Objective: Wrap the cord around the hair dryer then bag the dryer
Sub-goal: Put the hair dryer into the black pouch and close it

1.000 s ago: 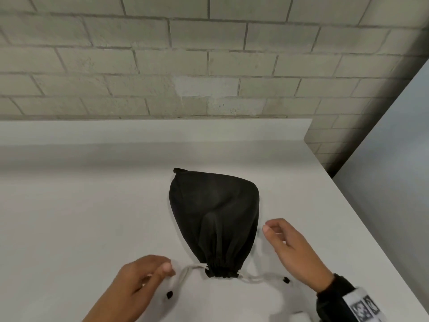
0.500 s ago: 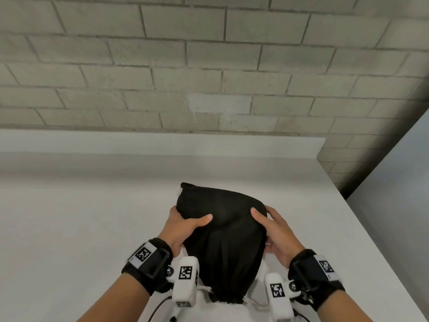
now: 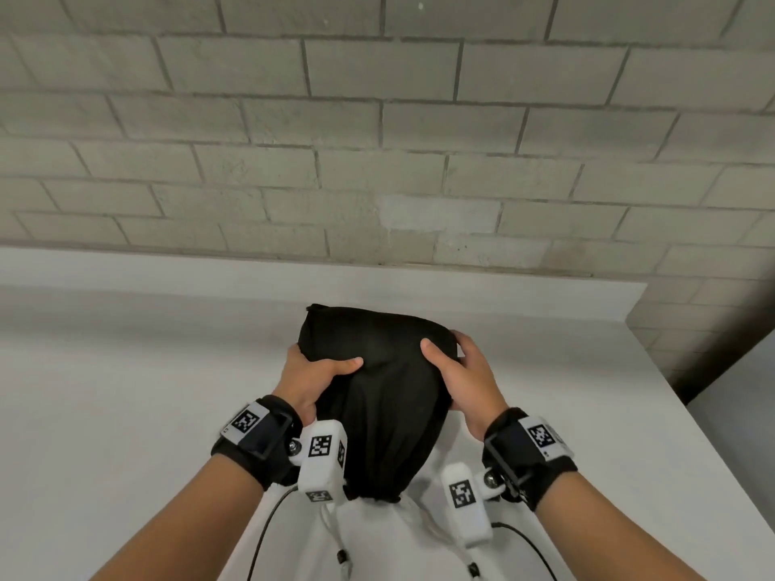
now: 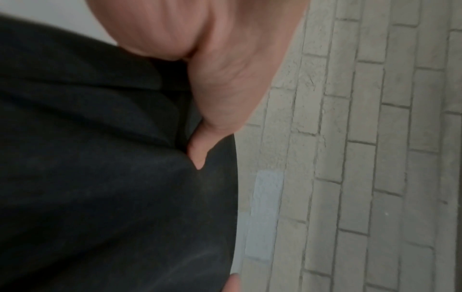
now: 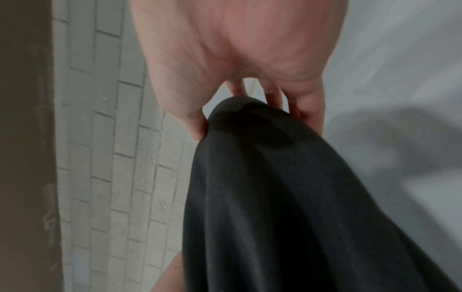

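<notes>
**Black bag gripped at both sides**

The black drawstring bag [image 3: 377, 396] lies on the white counter [image 3: 126, 392], its cinched mouth toward the person, white cords [image 3: 335, 534] trailing from it. Whatever is inside is hidden by the cloth. The left hand [image 3: 310, 377] and right hand [image 3: 465, 379] each curl round the bag's far end, thumbs on top, fingers mostly hidden behind it.

bag [image 3: 377, 396]: black | drawstrings [image 3: 335, 534]: white | table [image 3: 126, 413]: white | wall [image 3: 377, 140]: grey brick
</notes>
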A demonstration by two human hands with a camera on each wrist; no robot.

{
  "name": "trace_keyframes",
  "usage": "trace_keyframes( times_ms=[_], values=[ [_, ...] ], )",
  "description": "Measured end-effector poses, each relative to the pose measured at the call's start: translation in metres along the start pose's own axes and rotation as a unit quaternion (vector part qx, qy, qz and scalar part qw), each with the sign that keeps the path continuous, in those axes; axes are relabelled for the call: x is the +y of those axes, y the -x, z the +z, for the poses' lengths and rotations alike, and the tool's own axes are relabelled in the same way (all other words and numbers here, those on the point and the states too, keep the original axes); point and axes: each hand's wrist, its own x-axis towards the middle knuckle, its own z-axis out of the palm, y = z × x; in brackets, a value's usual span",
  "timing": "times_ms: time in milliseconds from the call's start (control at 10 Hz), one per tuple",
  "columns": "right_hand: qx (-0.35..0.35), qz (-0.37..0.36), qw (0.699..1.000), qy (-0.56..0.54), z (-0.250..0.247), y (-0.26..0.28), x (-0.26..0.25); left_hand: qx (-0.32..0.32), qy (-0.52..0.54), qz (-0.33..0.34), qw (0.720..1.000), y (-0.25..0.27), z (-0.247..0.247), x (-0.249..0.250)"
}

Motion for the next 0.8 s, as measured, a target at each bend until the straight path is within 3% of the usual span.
trace_keyframes(
  times_ms=[200, 400, 600, 800],
  values=[
    [-0.017, 0.041, 0.999, 0.001, 0.044, -0.06, -0.013, 0.03, -0.025, 0.018, 0.999, -0.05, -0.019, 0.03],
    [-0.011, 0.065, 0.998, 0.001, 0.065, -0.097, -0.006, 0.047, -0.05, 0.007, 0.998, -0.097, -0.029, 0.024],
    [0.01, 0.055, 0.998, 0.02, 0.076, -0.115, 0.003, 0.071, -0.055, 0.025, 0.996, -0.116, -0.027, 0.019],
    [-0.006, 0.049, 0.993, 0.109, 0.06, -0.105, 0.01, 0.073, -0.074, 0.041, 0.994, -0.094, -0.033, 0.015]
  ],
)
